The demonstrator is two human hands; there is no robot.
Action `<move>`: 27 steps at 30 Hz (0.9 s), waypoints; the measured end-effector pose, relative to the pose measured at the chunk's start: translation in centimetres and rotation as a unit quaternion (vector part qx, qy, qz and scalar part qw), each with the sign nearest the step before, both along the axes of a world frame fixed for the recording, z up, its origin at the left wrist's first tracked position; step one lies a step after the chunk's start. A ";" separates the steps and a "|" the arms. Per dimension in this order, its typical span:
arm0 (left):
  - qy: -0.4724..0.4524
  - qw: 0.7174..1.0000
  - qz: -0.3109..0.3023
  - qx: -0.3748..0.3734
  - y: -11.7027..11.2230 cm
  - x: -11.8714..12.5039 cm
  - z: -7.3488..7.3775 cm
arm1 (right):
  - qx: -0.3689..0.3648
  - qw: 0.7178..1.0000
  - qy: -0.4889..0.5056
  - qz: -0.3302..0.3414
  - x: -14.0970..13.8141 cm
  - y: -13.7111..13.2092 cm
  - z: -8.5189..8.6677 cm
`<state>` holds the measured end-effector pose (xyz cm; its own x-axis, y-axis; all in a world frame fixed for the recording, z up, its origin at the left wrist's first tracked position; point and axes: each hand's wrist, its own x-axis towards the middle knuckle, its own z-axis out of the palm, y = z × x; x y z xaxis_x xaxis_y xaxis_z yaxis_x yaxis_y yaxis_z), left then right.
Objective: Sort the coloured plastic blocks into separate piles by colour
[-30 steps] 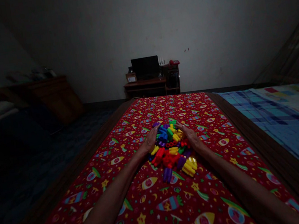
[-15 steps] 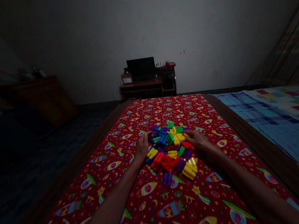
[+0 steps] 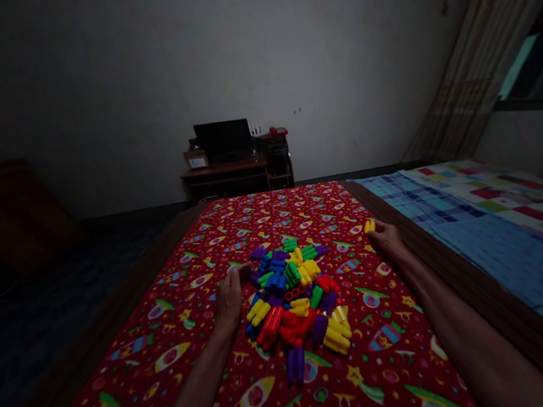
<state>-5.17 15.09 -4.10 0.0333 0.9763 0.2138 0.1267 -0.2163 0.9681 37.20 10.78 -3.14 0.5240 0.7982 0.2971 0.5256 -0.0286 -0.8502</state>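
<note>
Right side of red rocket-print cloth [image 3: 264, 221]: right hand [image 3: 386, 240] pinching yellow toy block [image 3: 369, 225]. Left hand [image 3: 229, 297] beside block pile [image 3: 293, 306], can't tell grip.

Block pile [image 3: 299, 306] on cloth [image 3: 172, 357]; desk [image 3: 223, 168] behind; bedding [image 3: 487, 227] right.

- Left hand [image 3: 229, 297]: bare; thumb and back of hand visible; rounded outline at the knuckles; remaining fingers partly hidden.
- Left wrist [image 3: 224, 325]: bare; narrower than the forearm behind it.
- Left forearm [image 3: 196, 389]: bare along its visible length; smooth, slender, tapered toward the wrist; cut off by the lower picture edge.
- Right hand [image 3: 388, 239]: bare; short rounded outline; individual fingers hard to separate.
- Right wrist [image 3: 405, 261]: bare; slim.
- Right forearm [image 3: 463, 325]: bare; long taper, broadest at the lower picture edge.
- Surface detail: fine features indistinct in dim light.
</note>
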 end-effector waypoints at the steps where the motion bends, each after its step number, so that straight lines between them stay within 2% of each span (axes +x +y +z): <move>1: 0.004 1.000 0.001 0.001 0.1 -0.1 -0.1 | -0.001 1.000 -0.021 0.003 0.2 0.2 -0.1; 3: 0.005 1.000 0.002 0.003 0.2 -0.1 -0.2 | -0.006 0.997 -0.073 -0.006 0.3 0.5 -0.1; 5: 0.000 1.000 0.002 0.001 0.1 -0.1 -0.2 | -0.011 0.992 -0.121 -0.045 0.1 0.5 0.1; 7: -0.002 1.000 0.001 -0.002 -0.2 0.0 0.0 | -0.004 0.985 -0.151 -0.086 -0.6 0.3 0.8; 9: 0.004 1.000 0.006 -0.001 -0.5 0.2 0.2 | 0.015 0.982 -0.164 -0.089 -1.9 -0.1 1.9; 11: 0.014 1.000 0.007 0.004 -0.7 0.3 0.4 | 0.032 0.986 -0.161 -0.031 -4.1 -0.5 3.1; 13: 0.017 1.000 0.005 0.007 -0.7 0.3 0.6 | 0.024 0.986 -0.148 0.079 -7.1 -0.9 4.0; 15: 0.009 1.000 0.000 0.007 -0.7 0.4 0.6 | -0.014 0.967 -0.159 0.200 -10.3 -1.3 4.3; 17: 0.000 1.000 0.000 0.006 -0.8 0.4 0.6 | -0.054 0.941 -0.201 0.266 -12.9 -1.8 4.0; 19: -0.001 1.000 0.000 0.003 -0.8 0.5 0.7 | -0.077 0.929 -0.228 0.283 -14.5 -2.1 3.6; 21: 0.002 1.000 0.000 0.000 -0.9 0.5 0.7 | -0.097 0.928 -0.220 0.286 -15.0 -2.2 3.2; 25: -0.001 1.000 0.000 -0.005 -1.0 0.6 0.8 | -0.154 0.918 -0.168 0.325 -14.6 -1.4 2.8; 27: -0.008 1.000 0.002 -0.008 -1.0 0.6 0.8 | -0.163 0.923 -0.134 0.321 -14.3 -0.9 2.3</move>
<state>-4.54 14.13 -3.31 0.0257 0.9797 0.1988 0.1127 -0.2004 0.9732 22.88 9.89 -0.83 -0.1462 0.9886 0.0367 0.7127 0.1310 -0.6891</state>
